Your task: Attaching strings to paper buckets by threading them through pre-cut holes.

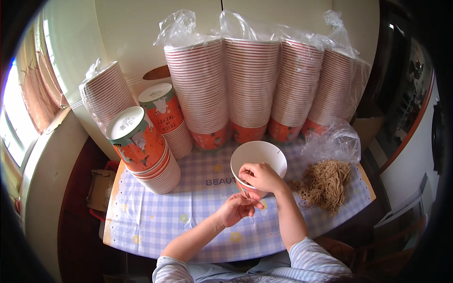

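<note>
A paper bucket (269,153), white inside and orange outside, stands upright on the table in front of me. My right hand (260,176) reaches over its near rim, fingertips pinched together just inside the wall; what they hold is hidden. Outside the near wall, lower down, my left hand (238,208) is turned partly palm up, thumb and fingers drawn together at a thin pale cord. Some of its other fingers are loosely bent. A small dark mark or strand shows at the bucket's far right rim. Right of the bucket lies a tangled pile of tan cords (325,186).
Tall plastic-wrapped stacks of buckets (252,87) line the table's back. Shorter upside-down stacks (141,146) stand at left, beside another wrapped stack (108,92). A crumpled clear bag (332,141) lies behind the cords. A checked cloth (188,217) covers the table; a cardboard box (100,190) sits off its left edge.
</note>
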`<control>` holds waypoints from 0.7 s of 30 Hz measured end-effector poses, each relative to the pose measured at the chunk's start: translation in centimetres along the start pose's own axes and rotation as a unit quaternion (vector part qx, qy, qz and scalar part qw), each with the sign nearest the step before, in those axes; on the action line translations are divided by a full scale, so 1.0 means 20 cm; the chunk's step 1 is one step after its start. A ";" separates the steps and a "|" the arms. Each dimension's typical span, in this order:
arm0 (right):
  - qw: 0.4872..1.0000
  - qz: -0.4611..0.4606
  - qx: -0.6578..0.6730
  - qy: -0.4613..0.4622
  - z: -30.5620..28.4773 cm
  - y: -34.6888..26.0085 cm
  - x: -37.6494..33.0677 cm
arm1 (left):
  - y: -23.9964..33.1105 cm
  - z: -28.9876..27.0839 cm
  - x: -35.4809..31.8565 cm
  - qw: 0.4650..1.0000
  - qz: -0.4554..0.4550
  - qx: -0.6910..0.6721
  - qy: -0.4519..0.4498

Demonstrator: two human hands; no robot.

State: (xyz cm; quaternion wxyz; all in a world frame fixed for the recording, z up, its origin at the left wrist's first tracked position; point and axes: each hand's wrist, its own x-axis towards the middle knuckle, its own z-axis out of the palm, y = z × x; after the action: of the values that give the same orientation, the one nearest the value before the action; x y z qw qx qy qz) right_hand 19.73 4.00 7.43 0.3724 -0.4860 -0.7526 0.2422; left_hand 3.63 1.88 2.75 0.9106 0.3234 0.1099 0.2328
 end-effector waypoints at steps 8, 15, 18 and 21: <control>0.994 -0.001 -0.034 -0.106 -0.05 -0.03 -0.02 | 0.19 0.13 -0.12 0.984 0.130 0.119 -0.038; 0.986 -0.022 -0.081 -0.142 0.00 -0.06 -0.04 | 0.31 0.11 -0.19 0.803 0.142 0.561 0.145; 0.982 0.033 -0.020 -0.182 -0.02 -0.13 -0.04 | 0.31 0.13 -0.18 0.737 0.183 0.629 0.168; 0.978 0.064 0.030 -0.194 -0.03 -0.13 -0.04 | 0.30 0.15 -0.16 0.633 0.222 0.708 0.219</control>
State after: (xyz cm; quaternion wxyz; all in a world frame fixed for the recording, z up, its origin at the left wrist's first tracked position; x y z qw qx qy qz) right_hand 19.02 2.30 9.48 0.2174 -0.4650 -0.7705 0.3780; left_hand -0.28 2.74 9.05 0.2715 0.8231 0.3622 0.3430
